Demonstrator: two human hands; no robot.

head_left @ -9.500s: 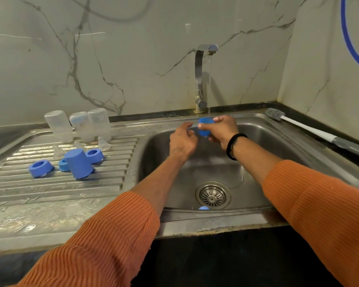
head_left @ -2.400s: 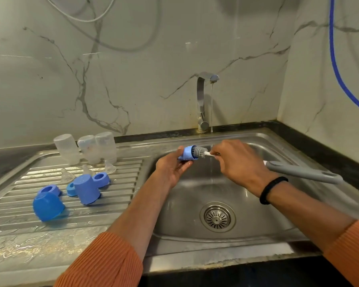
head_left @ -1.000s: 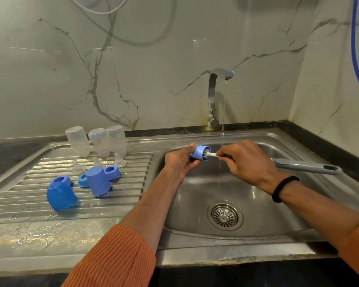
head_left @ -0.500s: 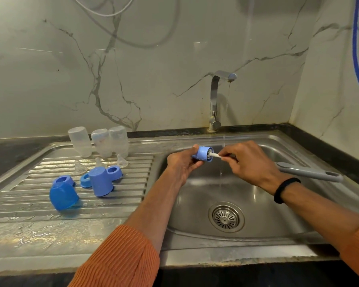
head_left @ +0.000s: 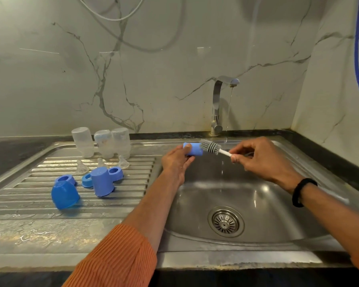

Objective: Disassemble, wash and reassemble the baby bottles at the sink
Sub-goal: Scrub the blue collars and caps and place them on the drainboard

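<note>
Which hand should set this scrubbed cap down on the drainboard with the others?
Left. The left hand already holds the cap and is nearer the drainboard; the right hand is busy pinching the brush.

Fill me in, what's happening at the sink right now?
A person is washing baby bottle parts. The left hand holds a blue cap over the basin, while the right hand pinches the white stem of a bottle brush, whose bristles sit just outside the cap's mouth. A thin stream runs from the tap. On the drainboard stand three clear bottles upside down, with clear teats, blue rings and two more blue caps in front of them. Nothing is reassembled yet.
</note>
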